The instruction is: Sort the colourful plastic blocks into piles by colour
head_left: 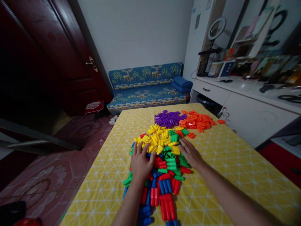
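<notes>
My left hand [141, 161] lies over the left side of a pile of plastic toy pieces, fingers spread and touching the yellow pieces [156, 138]. My right hand [191, 154] rests at the pile's right edge with its fingers stretched out, beside green pieces [171, 164] and yellow ones. Neither hand grips a piece. Red pieces [167, 207] and blue pieces [165, 186] lie mixed with green nearer to me. Behind the yellow ones are a purple heap [169, 118] and an orange heap [197, 121]. Some pieces under my left hand are hidden.
A yellow patterned cloth [103, 175] covers the table. Beyond it stands a blue sofa [145, 94] with deer on its cover. At the right is a white dresser [249, 110] with a ring light [216, 29]; a dark red door [63, 56] is at the left.
</notes>
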`<state>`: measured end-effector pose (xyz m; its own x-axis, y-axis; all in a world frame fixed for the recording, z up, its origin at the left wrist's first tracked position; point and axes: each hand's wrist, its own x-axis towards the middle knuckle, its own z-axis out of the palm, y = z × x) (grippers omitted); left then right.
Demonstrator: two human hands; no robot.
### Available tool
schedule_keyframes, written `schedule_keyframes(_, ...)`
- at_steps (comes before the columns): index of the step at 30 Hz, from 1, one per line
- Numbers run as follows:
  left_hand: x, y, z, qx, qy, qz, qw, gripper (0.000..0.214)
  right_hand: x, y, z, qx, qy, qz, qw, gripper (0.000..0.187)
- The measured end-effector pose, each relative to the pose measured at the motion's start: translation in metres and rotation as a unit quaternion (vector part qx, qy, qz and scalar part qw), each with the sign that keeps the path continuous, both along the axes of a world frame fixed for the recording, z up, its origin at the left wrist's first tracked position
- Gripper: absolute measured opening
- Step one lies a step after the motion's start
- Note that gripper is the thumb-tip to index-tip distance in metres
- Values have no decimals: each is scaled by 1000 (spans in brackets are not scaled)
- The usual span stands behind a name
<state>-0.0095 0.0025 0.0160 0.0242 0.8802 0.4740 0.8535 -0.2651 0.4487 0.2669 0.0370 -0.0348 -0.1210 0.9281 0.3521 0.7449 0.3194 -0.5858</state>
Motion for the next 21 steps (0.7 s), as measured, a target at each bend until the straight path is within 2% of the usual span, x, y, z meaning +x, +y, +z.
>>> schedule_keyframes(2, 0, -1, 1, 1, 1, 2, 1000, 44, -31, -14, 7, -35, 26, 19, 999, 57)
schedule_keyframes(4, 0, -1, 1, 4, 3, 3, 1000, 44, -51, -30, 22, -69, 56, 48, 995, 61)
schedule_keyframes(6, 0, -1, 2, 5, 1, 5, 1000, 42, -57, -44, 42, -99, 78, 104, 987, 59)
schedule_keyframes(8, -1, -1, 1, 4, -2, 4, 1000, 42, -46, -50, 57, -122, 103, 157, 975, 53)
schedule_keyframes(10, -1, -1, 1, 2, -4, 0, 1000, 41, -21, -42, 63, -115, 137, 159, 971, 49)
schedule_keyframes(11, -1, -1, 1, 1, -5, -2, 1000, 41, -3, -34, 63, -92, 151, 130, 976, 48)
schedule_keyframes(14, -1, -1, 0, -6, -1, -6, 1000, 42, 66, 8, 54, 30, 131, -36, 990, 40)
schedule_keyframes(16, -1, -1, 0, -12, 8, -6, 1000, 43, 118, 40, 48, 99, 61, -164, 980, 34)
schedule_keyframes(18, -1, -1, 0, -18, 20, -4, 1000, 43, 167, 68, 45, 85, -32, -248, 965, 35)
schedule_keyframes(21, -1, -1, -1, -24, 31, 1, 999, 43, 218, 96, 45, 23, -88, -299, 950, 46)
